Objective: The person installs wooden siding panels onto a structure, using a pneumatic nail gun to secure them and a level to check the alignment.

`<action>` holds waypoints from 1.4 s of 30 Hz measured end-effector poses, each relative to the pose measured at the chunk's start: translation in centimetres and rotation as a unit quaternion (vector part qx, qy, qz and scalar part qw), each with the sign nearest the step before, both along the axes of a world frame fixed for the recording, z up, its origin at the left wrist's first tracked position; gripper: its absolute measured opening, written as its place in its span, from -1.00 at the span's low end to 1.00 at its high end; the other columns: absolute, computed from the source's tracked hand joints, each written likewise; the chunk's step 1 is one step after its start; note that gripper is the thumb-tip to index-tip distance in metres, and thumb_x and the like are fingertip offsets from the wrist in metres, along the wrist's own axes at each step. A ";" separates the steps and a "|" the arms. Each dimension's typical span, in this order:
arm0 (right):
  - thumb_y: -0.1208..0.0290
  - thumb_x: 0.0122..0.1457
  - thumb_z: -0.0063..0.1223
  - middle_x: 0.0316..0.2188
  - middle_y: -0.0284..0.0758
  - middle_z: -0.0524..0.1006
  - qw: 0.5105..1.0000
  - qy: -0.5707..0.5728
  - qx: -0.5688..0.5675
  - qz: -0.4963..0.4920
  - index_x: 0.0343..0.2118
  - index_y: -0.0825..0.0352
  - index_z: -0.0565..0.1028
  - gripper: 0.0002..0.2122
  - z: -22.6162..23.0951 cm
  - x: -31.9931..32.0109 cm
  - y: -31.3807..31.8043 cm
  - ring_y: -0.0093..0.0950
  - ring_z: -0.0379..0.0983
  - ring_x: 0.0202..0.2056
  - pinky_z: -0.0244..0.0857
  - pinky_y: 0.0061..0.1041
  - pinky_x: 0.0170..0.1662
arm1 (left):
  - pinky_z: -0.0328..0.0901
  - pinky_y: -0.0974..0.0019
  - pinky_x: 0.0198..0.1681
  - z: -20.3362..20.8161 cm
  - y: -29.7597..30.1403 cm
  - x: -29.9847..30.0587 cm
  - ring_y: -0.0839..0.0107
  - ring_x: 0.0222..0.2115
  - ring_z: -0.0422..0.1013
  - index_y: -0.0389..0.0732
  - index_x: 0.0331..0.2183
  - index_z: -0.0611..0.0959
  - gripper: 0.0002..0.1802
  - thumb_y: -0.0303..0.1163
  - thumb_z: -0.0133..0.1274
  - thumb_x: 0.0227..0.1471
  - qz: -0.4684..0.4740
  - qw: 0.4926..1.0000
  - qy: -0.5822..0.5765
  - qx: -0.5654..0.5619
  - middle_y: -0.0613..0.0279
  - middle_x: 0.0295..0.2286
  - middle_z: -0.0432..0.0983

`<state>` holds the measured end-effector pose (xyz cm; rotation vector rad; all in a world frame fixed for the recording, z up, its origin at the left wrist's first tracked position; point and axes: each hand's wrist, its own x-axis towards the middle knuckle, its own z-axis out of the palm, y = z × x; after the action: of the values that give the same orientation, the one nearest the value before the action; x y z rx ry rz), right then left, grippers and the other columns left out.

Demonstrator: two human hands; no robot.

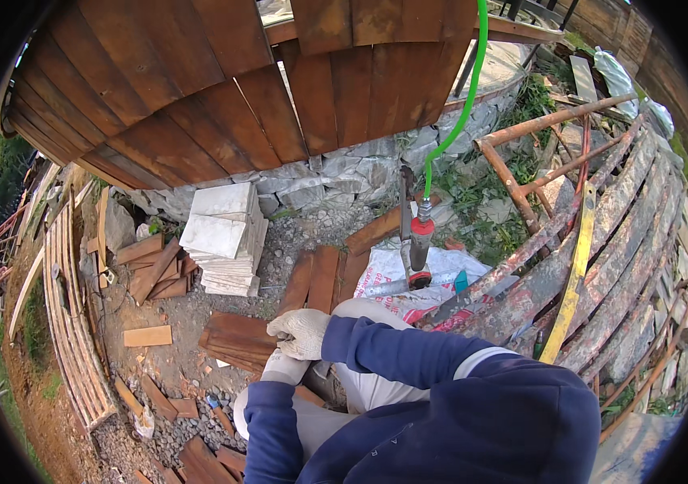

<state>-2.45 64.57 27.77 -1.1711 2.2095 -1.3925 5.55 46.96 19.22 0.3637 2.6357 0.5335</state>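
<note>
Head view, with the hands as the centre of the dial. We are seeing the gloved right hand (302,332) resting with bent fingers over the gloved left hand (285,368). This overlap is hiding the left fingers and leaving us unable to tell how far open that hand is, or whether either is gripping anything. Reddish-brown boards (235,340) are lying just beside them at nine o'clock, their closeness probably keeping them within reach. Toward two o'clock, a red-and-grey air tool (421,242) is resting at a white sack (378,278), which is presumably shielding it from grit; a green hose (473,89) is rising from its top. At eleven o'clock, white tiles (216,230) are sitting stacked, probably saving space. Toward three o'clock, a yellow bar (574,282) is lying across a slatted frame (614,262), which is seemingly supporting it above the rubble.
</note>
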 end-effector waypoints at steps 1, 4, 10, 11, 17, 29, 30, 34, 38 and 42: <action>0.37 0.07 0.23 -0.16 -0.17 0.64 1.000 0.026 -0.006 -0.007 0.00 0.31 0.57 -0.61 -0.3 -0.3 0.7 -0.19 0.60 -0.13 0.46 -0.30 -0.01 | 0.22 0.03 0.25 2.4 1.4 -0.4 -0.03 0.20 0.30 -0.07 0.18 0.50 -0.42 -0.10 0.04 0.18 0.051 0.997 -0.028 0.052 -0.05 0.19 0.38; 0.46 0.04 0.25 -0.11 -0.17 0.63 0.995 0.033 -0.083 -0.040 0.04 0.32 0.56 -0.57 1.6 0.6 2.4 -0.19 0.58 -0.08 0.46 -0.31 0.02 | 0.38 -0.01 0.03 4.5 1.5 0.5 -0.11 -0.07 0.50 -0.20 -0.03 0.65 -0.56 -0.13 0.07 0.16 0.091 0.995 -0.046 -0.005 -0.06 -0.11 0.62; 0.43 0.00 0.27 -0.23 -0.14 0.62 0.969 0.160 -0.011 -0.189 -0.04 0.31 0.57 -0.60 2.9 2.7 17.5 -0.16 0.58 -0.20 0.49 -0.28 -0.08 | 0.48 0.30 -0.33 4.7 0.9 1.8 0.38 -0.40 0.61 -0.20 0.05 0.63 -0.55 -0.29 0.22 0.14 0.197 0.971 -0.002 0.135 0.07 -0.25 0.69; 0.37 0.00 0.29 -0.24 -0.15 0.62 0.967 0.146 0.057 -0.202 -0.06 0.30 0.58 -0.61 1.9 3.0 21.1 -0.15 0.58 -0.22 0.47 -0.26 -0.06 | 0.46 0.34 -0.36 4.2 0.5 2.3 0.43 -0.41 0.59 -0.20 0.08 0.61 -0.54 -0.32 0.22 0.15 0.205 0.967 0.000 0.152 0.12 -0.24 0.68; -0.05 -0.23 0.43 -0.18 -0.22 0.60 0.865 0.224 0.446 -0.048 0.00 0.22 0.54 -0.31 2.6 1.0 32.0 -0.16 0.50 -0.04 0.25 -0.16 0.18 | 0.40 0.18 0.07 6.5 2.4 -3.4 0.09 -0.05 0.56 -0.30 0.12 0.54 -0.42 -0.27 0.23 0.11 0.297 0.929 0.037 0.219 -0.03 0.00 0.58; 0.11 -0.08 0.36 -0.33 -0.19 0.58 0.803 0.119 0.581 -0.059 -0.21 0.24 0.54 -0.58 -3.4 -2.0 29.5 -0.12 0.55 -0.24 0.41 -0.11 -0.18 | 0.45 0.26 -0.04 13.5 -9.4 -7.3 0.25 -0.16 0.62 -0.33 0.01 0.63 -0.53 -0.24 0.22 0.13 0.548 0.757 0.223 0.278 -0.04 -0.19 0.68; 0.11 -0.09 0.36 -0.32 -0.19 0.58 0.795 0.118 0.593 -0.049 -0.19 0.24 0.54 -0.57 -3.7 -2.2 29.4 -0.12 0.55 -0.23 0.41 -0.11 -0.19 | 0.46 0.28 -0.08 14.0 -10.1 -6.8 0.29 -0.20 0.63 -0.32 0.01 0.63 -0.53 -0.24 0.21 0.14 0.559 0.752 0.230 0.264 -0.02 -0.21 0.68; 0.13 -0.11 0.35 -0.29 -0.18 0.58 0.790 0.106 0.602 -0.050 -0.17 0.25 0.52 -0.55 -3.7 -2.2 29.9 -0.11 0.55 -0.22 0.41 -0.09 -0.16 | 0.46 0.40 -0.31 16.9 -9.9 -4.1 0.54 -0.38 0.57 -0.32 0.01 0.63 -0.58 -0.31 0.21 0.18 0.608 0.679 0.245 0.330 0.11 -0.30 0.69; 0.16 -0.03 0.28 -0.29 -0.19 0.58 0.772 0.109 0.625 -0.039 -0.15 0.23 0.53 -0.60 -3.7 -2.3 29.7 -0.11 0.56 -0.22 0.43 -0.11 -0.15 | 0.45 0.33 -0.10 18.7 -7.0 -1.1 0.36 -0.20 0.60 -0.33 0.02 0.62 -0.57 -0.36 0.23 0.14 0.627 0.668 0.275 0.293 0.01 -0.18 0.66; 0.31 0.22 -0.06 -0.30 -0.28 0.60 0.766 0.122 0.629 -0.047 -0.21 0.13 0.54 -0.84 -7.4 -3.2 33.3 -0.18 0.58 -0.21 0.44 -0.14 -0.17 | 0.41 0.21 0.03 22.4 0.1 -0.5 0.15 -0.07 0.58 -0.31 0.06 0.58 -0.51 -0.35 0.23 0.11 0.562 0.762 0.236 0.219 -0.03 -0.12 0.62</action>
<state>-5.64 97.82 20.38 -0.6711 2.5236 0.4234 5.04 47.08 41.60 -1.2360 2.9073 1.5999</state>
